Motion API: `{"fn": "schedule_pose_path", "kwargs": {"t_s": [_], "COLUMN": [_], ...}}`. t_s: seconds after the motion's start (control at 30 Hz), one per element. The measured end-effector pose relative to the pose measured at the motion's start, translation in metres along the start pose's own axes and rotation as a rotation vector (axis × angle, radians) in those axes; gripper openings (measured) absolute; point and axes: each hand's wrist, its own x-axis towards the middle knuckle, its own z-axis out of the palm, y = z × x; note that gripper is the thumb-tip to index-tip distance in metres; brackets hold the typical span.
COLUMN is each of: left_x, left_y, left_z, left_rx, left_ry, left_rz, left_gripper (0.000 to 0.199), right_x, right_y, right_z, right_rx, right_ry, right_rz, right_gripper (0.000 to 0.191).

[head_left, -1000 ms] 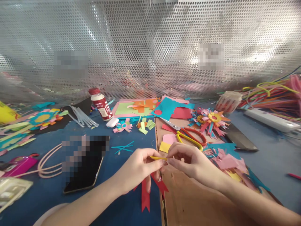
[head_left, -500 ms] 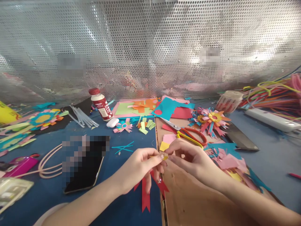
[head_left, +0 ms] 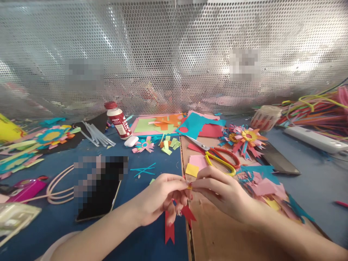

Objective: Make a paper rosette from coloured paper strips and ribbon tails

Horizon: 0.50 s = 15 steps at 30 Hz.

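My left hand and my right hand meet at the middle of the table, fingertips touching. Pinched between both sets of fingers is a small piece of yellow paper, mostly hidden. Under my left hand lie red paper strips with notched ends; their upper part is covered by my fingers. Just beyond my right hand rest a yellow paper square and a pink paper piece. Scissors with red and yellow handles lie past them, blades partly apart.
Paper sheets and a bottle stand toward the perforated metal panel. A phone and a looped cable are at left. Paper flowers, pink scraps and a white power strip are at right.
My fingers have drawn closer around the yellow paper, so less of it shows. My left hand's lower fingers have curled and my right fingers have straightened. The view has shifted slightly.
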Motion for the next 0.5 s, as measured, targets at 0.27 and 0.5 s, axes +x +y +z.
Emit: {"fn": "schedule_pose_path", "kwargs": {"t_s": [0.27,0.5], "left_x": [0.0014,0.0025], "left_y": [0.0029,0.0022], "left_z": [-0.0001,-0.0018], "left_rx": [-0.093,-0.095], "left_ry": [0.007,-0.034], "left_rz": [-0.128,-0.160], "left_gripper": [0.023,0.025], "right_x": [-0.0034,-0.0046], "right_y": [0.0020,0.0018], "right_z": [0.0009,0.0018], "right_rx": [-0.129,-0.128], "right_ry": [-0.026,-0.041], "right_rz": [-0.053,-0.043], "right_gripper": [0.023,0.023]}}
